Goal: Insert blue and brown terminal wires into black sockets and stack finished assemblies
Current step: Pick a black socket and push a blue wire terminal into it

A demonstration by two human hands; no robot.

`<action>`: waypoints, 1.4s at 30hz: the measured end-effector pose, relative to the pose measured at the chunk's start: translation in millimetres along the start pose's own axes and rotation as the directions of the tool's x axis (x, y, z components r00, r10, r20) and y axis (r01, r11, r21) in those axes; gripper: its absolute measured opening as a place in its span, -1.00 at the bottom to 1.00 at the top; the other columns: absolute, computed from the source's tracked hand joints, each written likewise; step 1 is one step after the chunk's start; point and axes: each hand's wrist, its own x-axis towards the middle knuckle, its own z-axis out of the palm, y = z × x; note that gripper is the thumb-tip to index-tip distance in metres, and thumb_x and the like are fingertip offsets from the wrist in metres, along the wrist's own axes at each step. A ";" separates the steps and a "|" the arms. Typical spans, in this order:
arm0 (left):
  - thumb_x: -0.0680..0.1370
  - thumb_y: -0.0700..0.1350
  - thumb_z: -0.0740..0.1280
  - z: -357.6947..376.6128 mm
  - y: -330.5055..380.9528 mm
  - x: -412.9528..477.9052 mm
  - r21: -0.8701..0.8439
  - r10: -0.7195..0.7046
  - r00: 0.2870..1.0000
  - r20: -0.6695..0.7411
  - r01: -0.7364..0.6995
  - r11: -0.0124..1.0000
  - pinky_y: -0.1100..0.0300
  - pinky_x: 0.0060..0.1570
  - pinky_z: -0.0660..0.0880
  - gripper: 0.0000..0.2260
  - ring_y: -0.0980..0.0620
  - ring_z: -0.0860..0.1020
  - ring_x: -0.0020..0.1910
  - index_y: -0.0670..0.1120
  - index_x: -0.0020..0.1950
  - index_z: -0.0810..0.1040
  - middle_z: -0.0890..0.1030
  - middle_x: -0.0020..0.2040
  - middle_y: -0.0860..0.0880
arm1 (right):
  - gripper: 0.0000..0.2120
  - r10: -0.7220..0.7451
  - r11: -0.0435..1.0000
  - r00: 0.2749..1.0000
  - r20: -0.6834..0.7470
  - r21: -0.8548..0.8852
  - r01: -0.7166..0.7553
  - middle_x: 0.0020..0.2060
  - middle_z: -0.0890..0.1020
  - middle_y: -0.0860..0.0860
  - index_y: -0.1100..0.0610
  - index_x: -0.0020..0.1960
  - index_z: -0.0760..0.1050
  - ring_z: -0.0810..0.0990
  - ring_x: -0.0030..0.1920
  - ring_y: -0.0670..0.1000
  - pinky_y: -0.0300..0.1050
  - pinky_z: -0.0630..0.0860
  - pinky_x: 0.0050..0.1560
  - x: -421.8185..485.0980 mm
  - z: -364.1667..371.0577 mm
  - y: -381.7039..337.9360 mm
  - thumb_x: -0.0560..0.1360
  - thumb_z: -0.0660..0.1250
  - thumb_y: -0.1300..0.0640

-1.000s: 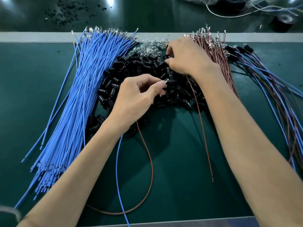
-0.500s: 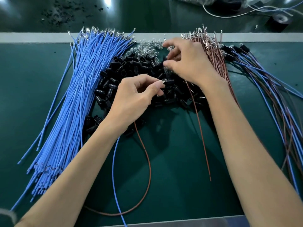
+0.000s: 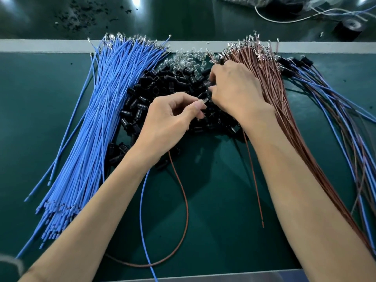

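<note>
Now left hand [image 3: 166, 119] pinches black socket [image 3: 201, 96] trailing blue wire [image 3: 140, 210], brown wire [image 3: 187, 210]; right hand [image 3: 236, 88] grip hidden.

1. A green bench mat [image 3: 213, 200] is bordered at 12 o'clock by a pale strip [image 3: 40, 45].
2. A bundle of blue wires [image 3: 97, 119] is laid at 9 o'clock.
3. Black sockets [image 3: 154, 86] are heaped at the centre, with clear bulbs [image 3: 189, 58] just beyond, toward 12 o'clock.
4. Brown wires [image 3: 270, 82] are fanned from 1 to 4 o'clock.
5. Finished assemblies [image 3: 329, 110] are spread at 3 o'clock.
</note>
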 end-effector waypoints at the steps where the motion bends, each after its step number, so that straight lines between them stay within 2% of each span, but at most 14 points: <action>1: 0.57 -0.14 0.34 -0.1 -0.2 0.1 0.000 0.000 1.000 0.001 0.000 1.000 0.28 -0.33 0.38 -0.87 0.18 0.39 -0.44 -0.03 -0.15 0.65 0.64 -0.34 0.12 | -0.77 -0.007 1.000 1.000 -0.012 -0.008 0.007 0.16 0.50 0.11 0.13 0.21 0.48 0.46 0.20 0.15 -0.03 0.36 -0.03 0.7 0.4 0.7 0.57 0.29 0.12; 6: 0.57 -0.13 0.34 -0.7 -1.0 0.0 0.007 -0.002 1.000 0.002 0.002 1.000 0.29 -0.33 0.39 -0.87 0.18 0.40 -0.43 -0.02 -0.14 0.65 0.64 -0.34 0.13 | -0.85 -0.017 0.995 0.994 -0.110 0.100 0.028 0.06 0.59 0.09 0.18 0.10 0.53 0.55 0.08 0.10 -0.09 0.40 -0.05 -2.7 2.9 3.7 0.58 0.28 0.15; 10: 0.57 -0.14 0.33 -0.8 -1.1 0.4 0.000 0.002 1.000 0.003 -0.002 1.000 0.29 -0.35 0.39 -0.86 0.17 0.40 -0.43 -0.02 -0.14 0.65 0.64 -0.34 0.13 | -0.86 -0.025 0.931 0.963 -0.269 0.345 0.121 -0.01 0.63 0.07 0.17 0.11 0.53 0.60 -0.02 0.02 -0.15 0.51 -0.02 -6.7 -5.7 6.3 0.60 0.26 0.16; 12: 0.57 -0.14 0.34 -1.1 -1.4 0.6 -0.003 0.000 1.000 0.006 0.000 1.000 0.30 -0.35 0.38 -0.86 0.17 0.40 -0.43 -0.01 -0.15 0.65 0.64 -0.33 0.12 | -0.85 -0.016 0.795 0.963 -0.268 0.581 0.175 -0.10 0.63 -0.01 0.15 0.09 0.57 0.60 -0.15 -0.09 -0.22 0.54 -0.11 -11.2 -11.1 7.2 0.60 0.24 0.20; 14: 0.57 -0.14 0.34 -0.9 -1.0 0.8 -0.019 -0.004 1.000 0.010 0.004 1.000 0.35 -0.37 0.37 -0.86 0.19 0.40 -0.44 -0.02 -0.15 0.64 0.64 -0.34 0.12 | -0.87 -0.019 0.541 0.985 -0.173 0.826 0.156 -0.18 0.61 -0.08 0.18 0.02 0.57 0.58 -0.28 -0.18 -0.30 0.51 -0.26 -20.1 -14.1 7.8 0.61 0.24 0.24; 15: 0.57 -0.15 0.33 -0.9 -0.6 0.7 -0.032 -0.006 1.000 0.010 0.006 0.999 0.37 -0.38 0.36 -0.86 0.20 0.40 -0.45 -0.02 -0.15 0.64 0.63 -0.35 0.11 | -0.90 -0.032 0.397 0.993 -0.116 0.910 0.119 -0.21 0.60 -0.07 0.20 -0.01 0.56 0.57 -0.29 -0.19 -0.32 0.51 -0.26 -24.9 -14.4 7.6 0.60 0.26 0.26; 17: 0.57 -0.16 0.33 -1.0 0.4 0.9 -0.054 -0.007 1.000 0.011 0.008 0.998 0.43 -0.41 0.34 -0.86 0.23 0.40 -0.46 -0.03 -0.15 0.64 0.63 -0.36 0.10 | -0.95 -0.055 0.181 0.998 -0.034 0.982 0.043 -0.25 0.60 -0.04 0.21 -0.05 0.55 0.60 -0.25 -0.17 -0.31 0.55 -0.15 -31.6 -13.9 8.9 0.55 0.32 0.30; 20: 0.57 -0.18 0.33 -0.8 1.8 1.1 -0.089 0.001 1.000 0.012 0.000 0.996 0.46 -0.43 0.31 -0.86 0.23 0.40 -0.47 -0.05 -0.16 0.63 0.61 -0.37 0.10 | -0.92 -0.082 0.054 0.997 -0.011 0.998 0.015 -0.22 0.64 -0.02 0.22 -0.05 0.56 0.65 -0.17 -0.11 -0.26 0.56 -0.01 -34.3 -14.2 14.9 0.50 0.35 0.35; 22: 0.57 -0.19 0.33 -1.3 2.4 1.0 -0.110 0.004 1.000 0.013 -0.002 0.994 0.47 -0.44 0.29 -0.86 0.23 0.39 -0.47 -0.07 -0.16 0.63 0.60 -0.37 0.09 | -0.90 -0.090 0.048 0.996 -0.002 0.999 0.007 -0.19 0.67 0.04 0.19 -0.04 0.55 0.64 -0.17 -0.10 -0.28 0.55 -0.05 -35.1 -13.9 18.2 0.52 0.33 0.36; 25: 0.57 -0.20 0.32 -1.5 2.9 0.6 -0.116 0.004 1.000 0.014 -0.002 0.993 0.47 -0.45 0.29 -0.85 0.23 0.39 -0.47 -0.06 -0.16 0.63 0.60 -0.38 0.10 | -0.85 -0.131 0.123 0.991 -0.008 0.992 0.025 -0.20 0.68 0.02 0.11 -0.03 0.57 0.62 -0.19 -0.13 -0.31 0.53 -0.09 -37.7 -11.7 20.9 0.55 0.31 0.33; 29: 0.58 -0.19 0.32 -3.7 3.2 1.2 -0.101 0.014 1.000 0.013 -0.013 0.995 0.47 -0.46 0.27 -0.84 0.24 0.39 -0.48 -0.04 -0.17 0.62 0.59 -0.39 0.12 | -0.86 -0.231 0.182 0.973 0.012 0.983 0.031 -0.13 0.70 0.00 0.14 -0.01 0.63 0.65 -0.05 -0.07 -0.22 0.55 0.07 -41.3 -11.6 24.5 0.48 0.39 0.32; 36: 0.57 -0.12 0.33 -7.1 1.7 1.3 -0.047 0.028 0.999 0.036 -0.026 0.999 0.41 -0.44 0.27 -0.84 0.23 0.38 -0.46 0.03 -0.18 0.64 0.60 -0.39 0.14 | -0.85 -0.201 0.257 0.980 -0.006 0.965 0.059 -0.19 0.68 -0.02 0.19 -0.01 0.63 0.64 -0.14 -0.14 -0.31 0.53 -0.04 -42.6 -11.3 20.7 0.44 0.44 0.32; 39: 0.57 -0.13 0.33 -6.9 1.5 1.3 -0.035 0.030 0.998 0.047 -0.028 0.999 0.42 -0.43 0.27 -0.85 0.24 0.38 -0.46 0.02 -0.17 0.64 0.59 -0.39 0.14 | -0.85 -0.229 0.272 0.973 0.007 0.961 0.057 -0.21 0.69 -0.03 0.16 -0.05 0.63 0.67 -0.16 -0.12 -0.30 0.55 -0.06 -43.3 -11.1 20.5 0.41 0.46 0.33; 42: 0.57 -0.14 0.33 -8.1 2.2 1.5 -0.036 0.024 0.999 0.047 -0.022 0.999 0.41 -0.45 0.25 -0.83 0.23 0.36 -0.46 0.02 -0.18 0.64 0.58 -0.41 0.14 | -0.84 -0.249 0.332 0.968 -0.011 0.938 0.096 -0.20 0.70 -0.02 0.13 -0.06 0.64 0.68 -0.17 -0.12 -0.28 0.57 -0.06 -44.0 -10.1 18.9 0.40 0.48 0.31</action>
